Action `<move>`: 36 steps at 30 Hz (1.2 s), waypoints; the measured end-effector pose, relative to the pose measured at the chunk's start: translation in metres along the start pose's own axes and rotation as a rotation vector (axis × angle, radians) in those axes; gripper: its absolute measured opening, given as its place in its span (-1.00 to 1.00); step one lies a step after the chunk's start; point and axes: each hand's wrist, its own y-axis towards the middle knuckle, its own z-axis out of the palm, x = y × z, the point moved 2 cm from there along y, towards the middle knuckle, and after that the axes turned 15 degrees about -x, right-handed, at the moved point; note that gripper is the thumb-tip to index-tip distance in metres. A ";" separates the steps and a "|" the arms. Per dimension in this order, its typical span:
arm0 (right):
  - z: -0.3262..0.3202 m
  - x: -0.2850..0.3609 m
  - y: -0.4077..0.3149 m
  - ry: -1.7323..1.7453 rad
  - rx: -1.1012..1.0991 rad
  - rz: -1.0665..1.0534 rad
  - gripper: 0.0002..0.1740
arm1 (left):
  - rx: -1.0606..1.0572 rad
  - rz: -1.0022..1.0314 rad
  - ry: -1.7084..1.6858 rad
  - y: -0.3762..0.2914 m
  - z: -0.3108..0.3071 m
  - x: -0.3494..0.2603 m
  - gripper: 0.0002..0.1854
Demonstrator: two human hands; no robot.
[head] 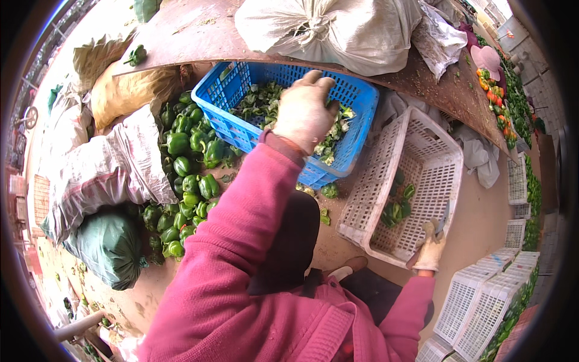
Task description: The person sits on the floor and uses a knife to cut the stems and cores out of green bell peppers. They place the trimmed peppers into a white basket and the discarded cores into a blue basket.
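My left hand point(304, 111), in a pale work glove, is over the blue plastic crate point(217, 118). Its fingers curl downward, and what lies beneath them is hidden. Green pepper cores and trimmings point(260, 102) cover part of the crate's bottom. My right hand point(429, 251), also gloved, is at the near right rim of a dirty white plastic crate point(357, 212) and grips a knife point(445, 218) with its blade pointing up along the crate wall. Inside that crate lie a few green pepper pieces point(394, 212).
Green bell peppers point(183, 166) are heaped left of the blue crate, beside woven sacks point(108, 158) and a green sack point(108, 249). A tied white sack point(330, 31) rests on a brown board point(194, 31). White crates point(475, 289) stand at right; a person in a pink hat point(486, 59) is far right.
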 end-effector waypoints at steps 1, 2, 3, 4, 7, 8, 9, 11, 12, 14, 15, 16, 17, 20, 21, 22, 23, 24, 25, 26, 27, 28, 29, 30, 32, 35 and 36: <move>0.004 -0.002 -0.004 0.032 0.052 -0.001 -0.38 | -0.081 -0.023 0.021 -0.003 -0.021 0.040 -0.71; 0.008 -0.003 -0.009 0.028 0.071 0.019 -0.38 | -0.077 -0.117 0.060 -0.012 -0.043 0.084 -0.77; 0.012 -0.002 -0.013 0.058 0.105 0.033 -0.38 | 0.017 -0.324 0.217 -0.027 -0.063 0.131 -0.78; 0.017 0.001 -0.017 0.091 0.137 0.043 -0.38 | 0.057 -0.531 0.262 -0.045 -0.084 0.177 -0.73; 0.033 0.010 -0.034 0.107 0.211 0.092 -0.38 | 0.244 -0.938 0.538 -0.120 -0.133 0.284 -0.51; 0.039 0.014 -0.040 0.075 0.211 0.093 -0.38 | 0.298 -1.097 0.570 -0.145 -0.141 0.308 -0.45; 0.043 0.018 -0.047 0.071 0.215 0.099 -0.45 | 0.261 -1.085 0.595 -0.164 -0.144 0.323 -0.41; 0.054 0.024 -0.062 0.110 0.281 0.167 -0.52 | 0.272 -1.137 0.639 -0.189 -0.137 0.348 -0.32; 0.058 0.027 -0.067 0.121 0.319 0.189 -0.55 | 0.324 -1.143 0.657 -0.195 -0.127 0.356 -0.32; 0.066 0.034 -0.079 0.089 0.372 0.139 -0.57 | 0.346 -1.131 0.721 -0.200 -0.109 0.368 -0.35; 0.069 0.037 -0.085 0.085 0.397 0.137 -0.55 | 0.350 -1.107 0.750 -0.200 -0.102 0.373 -0.36; 0.073 0.039 -0.090 0.084 0.424 0.134 -0.54 | 0.337 -1.138 0.748 -0.200 -0.097 0.378 -0.38; 0.076 0.042 -0.095 0.077 0.433 0.147 -0.52 | 0.319 -1.152 0.743 -0.200 -0.093 0.383 -0.40; 0.082 0.052 -0.102 0.059 0.439 0.146 -0.51 | 0.227 -1.149 0.744 -0.198 -0.093 0.392 -0.51; 0.083 0.056 -0.104 0.043 0.432 0.146 -0.51 | 0.177 -1.151 0.731 -0.196 -0.099 0.391 -0.53; 0.083 0.061 -0.105 0.043 0.432 0.138 -0.52 | 0.143 -1.161 0.702 -0.192 -0.103 0.388 -0.55; 0.084 0.066 -0.106 0.057 0.435 0.129 -0.52 | 0.074 -1.138 0.623 -0.189 -0.115 0.380 -0.60; 0.085 0.071 -0.108 0.039 0.443 0.127 -0.54 | 0.055 -1.074 0.582 -0.182 -0.126 0.367 -0.61; 0.087 0.076 -0.110 0.035 0.454 0.124 -0.56 | 0.047 -1.022 0.498 -0.173 -0.137 0.351 -0.64; 0.088 0.082 -0.114 0.048 0.473 0.110 -0.58 | 0.072 -1.015 0.428 -0.163 -0.151 0.333 -0.66; 0.092 0.087 -0.120 0.049 0.474 0.100 -0.59 | 0.088 -0.967 0.374 -0.151 -0.164 0.309 -0.68; 0.096 0.093 -0.125 0.004 0.484 0.087 -0.61 | 0.115 -0.949 0.329 -0.139 -0.175 0.281 -0.71; 0.102 0.100 -0.132 0.036 0.536 0.045 -0.63 | 0.144 -0.859 0.333 -0.125 -0.185 0.251 -0.74; 0.106 0.107 -0.139 0.021 0.542 0.045 -0.65 | 0.162 -0.785 0.302 -0.111 -0.192 0.219 -0.77; 0.113 0.125 -0.157 0.054 0.631 0.011 -0.73 | 0.177 -0.461 0.300 -0.081 -0.196 0.153 -0.78; 0.116 0.158 -0.175 0.028 0.668 -0.611 -0.76 | 0.316 -0.311 0.115 -0.049 -0.173 0.065 -0.73; 0.114 0.166 -0.179 -0.031 0.590 -0.890 -0.76 | 0.364 -0.247 0.045 -0.043 -0.159 0.036 -0.73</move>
